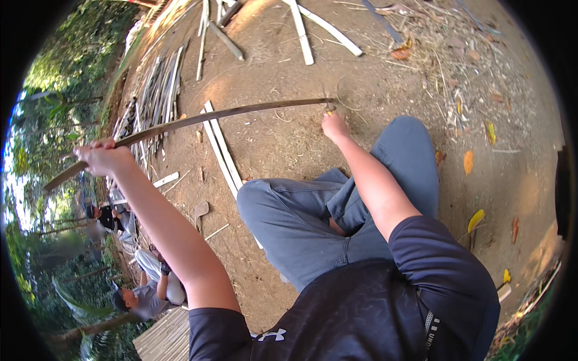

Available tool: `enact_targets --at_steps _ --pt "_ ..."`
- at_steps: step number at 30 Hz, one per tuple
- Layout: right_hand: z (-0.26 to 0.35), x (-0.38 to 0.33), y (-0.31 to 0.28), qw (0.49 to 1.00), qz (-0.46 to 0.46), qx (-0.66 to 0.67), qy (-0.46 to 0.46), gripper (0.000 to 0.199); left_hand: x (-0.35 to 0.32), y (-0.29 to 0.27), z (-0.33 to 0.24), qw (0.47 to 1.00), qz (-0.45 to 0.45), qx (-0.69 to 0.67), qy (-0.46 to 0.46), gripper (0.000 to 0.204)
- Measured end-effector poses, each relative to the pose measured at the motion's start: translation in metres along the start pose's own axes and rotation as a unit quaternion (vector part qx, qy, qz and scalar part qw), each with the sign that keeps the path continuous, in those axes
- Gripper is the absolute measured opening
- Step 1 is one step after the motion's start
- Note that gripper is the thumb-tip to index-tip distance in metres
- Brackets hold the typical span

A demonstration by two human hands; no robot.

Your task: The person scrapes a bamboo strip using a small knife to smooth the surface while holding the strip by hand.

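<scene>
Bamboo strip, long, thin, bowed; left hand grip closed round it, right hand pinching tip.

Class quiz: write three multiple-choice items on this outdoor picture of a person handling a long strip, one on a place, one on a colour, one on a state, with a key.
1. Where does the left hand grip the long strip?
A near its left end
B at its right end
C nowhere

2. What colour are the trousers?
A red
B blue-grey
C white

3. How is the strip?
A lying flat on the ground
B snapped in two
C held up, gently bowed

Key: A, fist closed on that part; B, both bent legs are blue-grey; C, it arcs between the left hand and the right hand.
</scene>
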State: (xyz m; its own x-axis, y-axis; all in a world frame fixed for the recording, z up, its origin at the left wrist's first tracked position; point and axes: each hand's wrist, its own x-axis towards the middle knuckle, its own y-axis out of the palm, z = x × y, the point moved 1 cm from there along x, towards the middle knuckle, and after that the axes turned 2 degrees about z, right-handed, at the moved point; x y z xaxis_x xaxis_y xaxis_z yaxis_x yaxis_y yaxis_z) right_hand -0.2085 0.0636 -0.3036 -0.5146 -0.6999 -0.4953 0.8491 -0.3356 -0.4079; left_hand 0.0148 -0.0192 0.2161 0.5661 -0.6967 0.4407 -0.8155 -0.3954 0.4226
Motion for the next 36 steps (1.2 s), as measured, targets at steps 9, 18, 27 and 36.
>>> enact_targets --at_steps 9,18,27,36 --pt "0.103 -0.110 -0.062 0.980 0.084 -0.028 -0.179 0.053 -0.017 -0.017 -0.013 0.994 0.087 -0.074 0.001 0.034" --pt "0.200 -0.243 -0.093 0.942 0.073 -0.098 -0.311 0.049 -0.044 -0.012 -0.035 0.984 0.145 -0.103 0.008 0.033" --pt "0.211 -0.251 -0.104 0.938 0.032 -0.160 -0.305 0.047 -0.051 0.005 -0.033 0.987 0.111 -0.119 0.002 0.039" --pt "0.181 -0.215 -0.097 0.931 0.031 -0.199 -0.305 0.046 -0.049 0.005 -0.033 0.982 0.116 -0.146 0.021 0.040"
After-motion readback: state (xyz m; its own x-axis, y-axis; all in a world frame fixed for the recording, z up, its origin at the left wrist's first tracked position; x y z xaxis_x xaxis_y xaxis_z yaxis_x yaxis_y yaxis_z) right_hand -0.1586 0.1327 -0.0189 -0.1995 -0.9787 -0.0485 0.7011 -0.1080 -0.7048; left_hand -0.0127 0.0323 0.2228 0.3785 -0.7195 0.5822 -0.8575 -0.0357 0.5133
